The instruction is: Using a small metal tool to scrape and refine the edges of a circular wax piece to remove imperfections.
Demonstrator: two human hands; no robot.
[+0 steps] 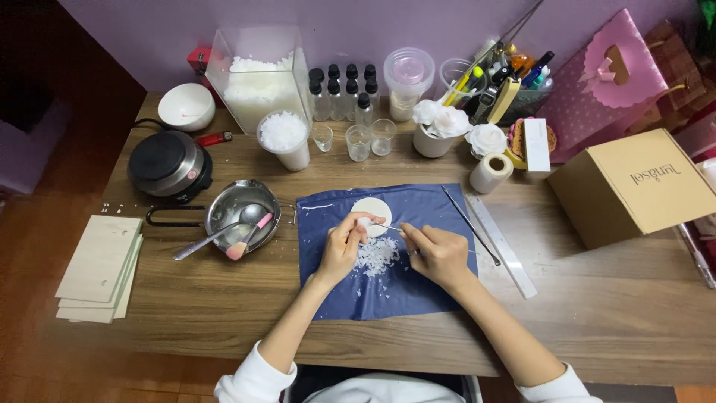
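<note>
My left hand pinches a small white wax piece over a dark blue mat. My right hand grips a thin metal tool whose tip touches that piece. Below the hands lies a pile of white wax shavings. A round white wax disc rests on the mat just behind my fingers.
A metal pan with a spoon and a pink brush sits left, by a black hot plate. A steel ruler, thin rod and cardboard box lie right. Bottles, cups of wax flakes and white wax flowers line the back.
</note>
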